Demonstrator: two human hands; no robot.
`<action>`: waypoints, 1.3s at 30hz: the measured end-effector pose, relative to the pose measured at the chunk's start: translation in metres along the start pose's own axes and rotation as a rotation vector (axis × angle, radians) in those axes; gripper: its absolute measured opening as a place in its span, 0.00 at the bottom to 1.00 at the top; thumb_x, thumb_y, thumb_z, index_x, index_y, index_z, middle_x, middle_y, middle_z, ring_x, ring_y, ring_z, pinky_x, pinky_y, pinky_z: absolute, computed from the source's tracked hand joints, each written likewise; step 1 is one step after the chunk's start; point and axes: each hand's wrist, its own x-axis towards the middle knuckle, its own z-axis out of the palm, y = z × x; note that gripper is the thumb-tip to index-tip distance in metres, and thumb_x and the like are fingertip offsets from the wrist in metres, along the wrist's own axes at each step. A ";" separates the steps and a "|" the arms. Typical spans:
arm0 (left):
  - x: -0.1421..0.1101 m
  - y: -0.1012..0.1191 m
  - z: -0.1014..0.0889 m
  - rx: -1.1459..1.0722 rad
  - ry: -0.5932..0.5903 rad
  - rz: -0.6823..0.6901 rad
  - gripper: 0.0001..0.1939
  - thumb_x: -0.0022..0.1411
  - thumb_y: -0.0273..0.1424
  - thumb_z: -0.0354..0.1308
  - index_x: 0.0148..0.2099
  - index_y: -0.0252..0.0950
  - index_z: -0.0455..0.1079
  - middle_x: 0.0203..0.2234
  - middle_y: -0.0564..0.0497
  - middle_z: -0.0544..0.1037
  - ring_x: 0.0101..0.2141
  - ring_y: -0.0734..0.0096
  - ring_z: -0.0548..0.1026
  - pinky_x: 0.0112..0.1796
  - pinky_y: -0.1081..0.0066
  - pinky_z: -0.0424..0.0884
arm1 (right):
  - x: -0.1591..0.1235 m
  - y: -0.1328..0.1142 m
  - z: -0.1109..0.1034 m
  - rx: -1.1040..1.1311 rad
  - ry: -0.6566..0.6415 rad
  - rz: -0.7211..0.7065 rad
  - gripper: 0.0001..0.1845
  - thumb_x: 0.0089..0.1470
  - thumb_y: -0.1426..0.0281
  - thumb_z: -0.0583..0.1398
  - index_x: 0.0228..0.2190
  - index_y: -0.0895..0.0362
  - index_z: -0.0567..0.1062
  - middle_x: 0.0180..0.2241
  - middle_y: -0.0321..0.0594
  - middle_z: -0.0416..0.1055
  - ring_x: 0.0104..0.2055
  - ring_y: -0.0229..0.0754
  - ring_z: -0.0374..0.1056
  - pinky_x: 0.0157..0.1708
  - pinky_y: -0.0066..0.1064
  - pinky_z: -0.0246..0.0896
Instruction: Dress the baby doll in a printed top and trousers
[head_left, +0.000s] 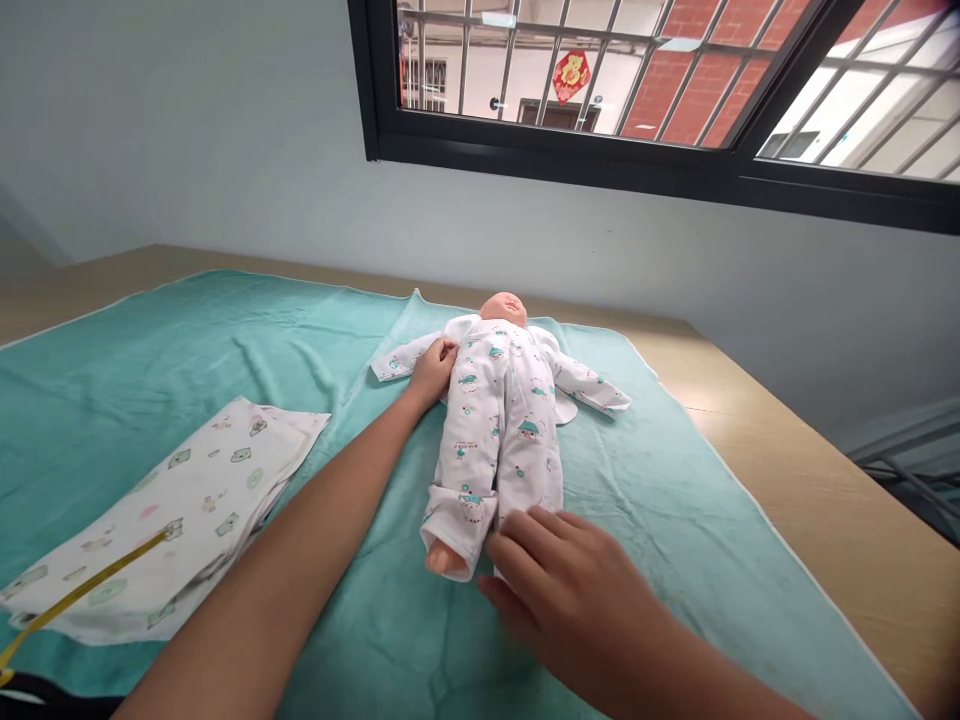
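A baby doll (504,308) lies on its back with its head toward the wall. It wears a white printed top (589,383), sleeves spread to both sides, and white printed trousers (529,430). At the trousers' upper left edge, my left hand (435,370) is closed with its fingers curled against the cloth. My right hand (574,575) is bent over the lower end of the right-hand trouser leg, fingers curled on the hem and covering the foot there. From the rumpled left-hand cuff, a bare doll foot (444,560) sticks out.
A teal cloth (660,560) covers much of the wooden table (862,510). On the left lies a folded white printed cloth (202,490) with a yellow strap (90,585) over it. Behind are the wall and a barred window (555,150).
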 end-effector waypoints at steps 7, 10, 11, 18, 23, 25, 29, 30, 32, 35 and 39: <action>0.001 -0.002 -0.001 0.002 -0.011 0.010 0.10 0.64 0.37 0.52 0.39 0.38 0.71 0.39 0.48 0.79 0.40 0.61 0.75 0.43 0.65 0.68 | 0.042 -0.014 0.035 -0.130 -0.226 0.033 0.10 0.61 0.68 0.59 0.27 0.56 0.70 0.25 0.39 0.70 0.26 0.43 0.65 0.26 0.35 0.48; 0.002 -0.003 0.000 0.001 -0.006 0.008 0.09 0.64 0.36 0.52 0.38 0.38 0.71 0.37 0.49 0.79 0.40 0.61 0.75 0.43 0.65 0.67 | 0.041 -0.011 0.033 -0.115 -0.330 -0.024 0.04 0.56 0.74 0.60 0.29 0.57 0.70 0.26 0.39 0.71 0.27 0.44 0.66 0.26 0.36 0.49; 0.002 -0.003 0.000 0.000 -0.004 0.009 0.09 0.64 0.36 0.52 0.38 0.38 0.70 0.37 0.49 0.79 0.39 0.62 0.75 0.43 0.66 0.67 | 0.040 -0.010 0.033 -0.122 -0.343 -0.028 0.04 0.54 0.75 0.61 0.29 0.57 0.70 0.26 0.39 0.71 0.27 0.45 0.66 0.26 0.36 0.50; 0.001 -0.002 0.000 0.006 -0.001 0.000 0.09 0.64 0.37 0.53 0.38 0.38 0.71 0.37 0.49 0.79 0.39 0.61 0.75 0.43 0.65 0.67 | 0.038 -0.008 0.040 -0.161 -0.283 0.036 0.05 0.53 0.73 0.62 0.27 0.57 0.70 0.24 0.39 0.70 0.26 0.44 0.66 0.25 0.35 0.47; 0.002 -0.003 0.000 0.002 -0.004 0.002 0.09 0.64 0.37 0.52 0.37 0.39 0.71 0.37 0.49 0.80 0.39 0.61 0.75 0.43 0.65 0.67 | 0.034 -0.008 0.035 -0.112 -0.214 -0.009 0.06 0.55 0.75 0.60 0.27 0.57 0.70 0.25 0.38 0.71 0.28 0.44 0.66 0.28 0.36 0.49; 0.002 -0.003 0.000 0.001 -0.003 0.003 0.09 0.64 0.37 0.52 0.37 0.39 0.71 0.37 0.49 0.80 0.39 0.61 0.75 0.43 0.65 0.68 | 0.032 -0.014 0.031 -0.061 -0.214 -0.055 0.06 0.55 0.74 0.59 0.27 0.56 0.69 0.26 0.37 0.71 0.28 0.43 0.64 0.30 0.36 0.49; 0.001 -0.002 -0.001 -0.002 -0.007 0.007 0.10 0.64 0.37 0.53 0.39 0.38 0.71 0.38 0.48 0.80 0.39 0.61 0.75 0.43 0.65 0.68 | 0.027 -0.031 0.035 0.006 -0.106 -0.245 0.07 0.53 0.70 0.59 0.25 0.56 0.67 0.23 0.37 0.67 0.26 0.41 0.59 0.28 0.36 0.46; 0.001 -0.002 -0.001 -0.004 -0.009 0.008 0.10 0.64 0.37 0.53 0.39 0.38 0.71 0.38 0.48 0.80 0.40 0.61 0.75 0.43 0.65 0.68 | 0.026 -0.034 0.039 0.000 -0.068 -0.286 0.07 0.54 0.70 0.58 0.24 0.56 0.67 0.23 0.37 0.66 0.25 0.41 0.58 0.27 0.36 0.45; 0.001 -0.002 0.000 -0.008 -0.013 0.008 0.10 0.64 0.37 0.53 0.40 0.38 0.71 0.38 0.47 0.80 0.40 0.61 0.75 0.43 0.64 0.68 | 0.023 -0.038 0.047 -0.018 -0.034 -0.319 0.06 0.53 0.71 0.58 0.25 0.56 0.68 0.22 0.37 0.65 0.25 0.40 0.56 0.27 0.35 0.43; 0.001 -0.002 0.000 -0.015 -0.012 0.011 0.09 0.64 0.36 0.53 0.40 0.38 0.71 0.39 0.47 0.80 0.40 0.60 0.75 0.44 0.64 0.68 | 0.021 -0.038 0.053 0.000 -0.046 -0.296 0.08 0.54 0.72 0.57 0.23 0.56 0.66 0.21 0.36 0.64 0.24 0.39 0.55 0.27 0.36 0.43; 0.002 -0.002 -0.001 -0.017 -0.011 0.012 0.09 0.63 0.36 0.53 0.39 0.39 0.72 0.39 0.47 0.80 0.41 0.59 0.75 0.45 0.64 0.68 | 0.025 -0.028 0.035 0.114 -0.040 -0.217 0.15 0.58 0.69 0.57 0.21 0.56 0.64 0.20 0.34 0.63 0.23 0.36 0.55 0.27 0.35 0.46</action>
